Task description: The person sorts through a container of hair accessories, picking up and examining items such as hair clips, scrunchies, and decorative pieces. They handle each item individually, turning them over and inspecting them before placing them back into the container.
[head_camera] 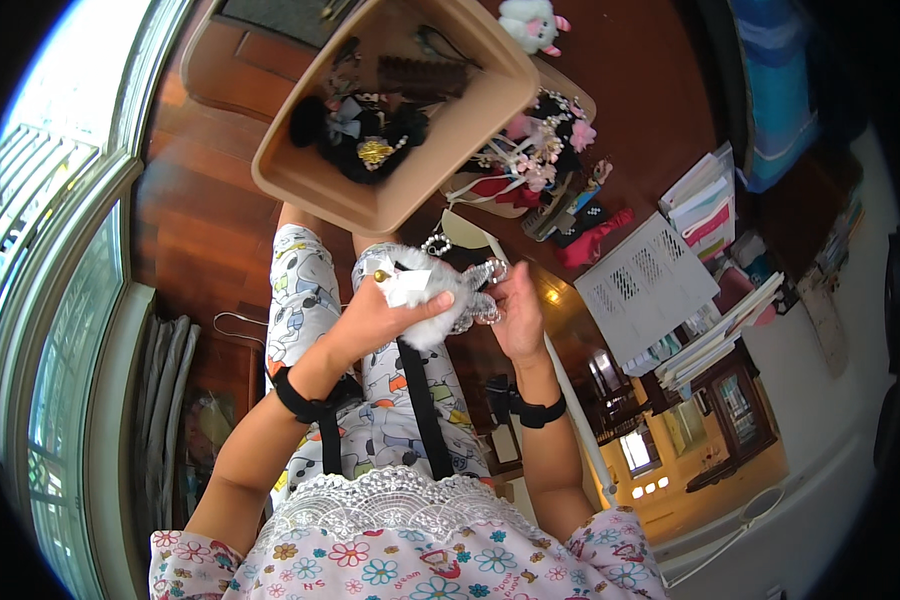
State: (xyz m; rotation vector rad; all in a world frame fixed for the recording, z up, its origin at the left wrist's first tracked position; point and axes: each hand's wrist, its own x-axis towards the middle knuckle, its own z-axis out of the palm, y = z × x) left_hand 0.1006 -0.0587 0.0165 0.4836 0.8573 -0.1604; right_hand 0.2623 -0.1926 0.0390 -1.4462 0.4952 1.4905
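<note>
My left hand (pixel 379 316) grips a white fluffy hair accessory (pixel 426 330), with the thumb pressed on the fur. A white ribbon bow (pixel 409 285) and a small gold bell (pixel 380 276) sit on its near-left side. From its right side stick out clear, silvery beaded loops (pixel 486 307). Against these loops rest the fingers of my right hand (pixel 521 319); whether they pinch them is hidden. Just beyond the fur is a ring of pearl-like beads (pixel 436 244). Both hands are above my lap, over the printed trousers (pixel 390 382).
A tan plastic bin (pixel 397 206) holds dark hair accessories and a yellow jewelled piece (pixel 375 152). Beside it, flowered hair ornaments (pixel 536 161) fill another container. A plush toy (pixel 532 26) lies on the brown tabletop (pixel 630 82). Papers (pixel 645 277) are at the right, a window (pixel 75 375) at left.
</note>
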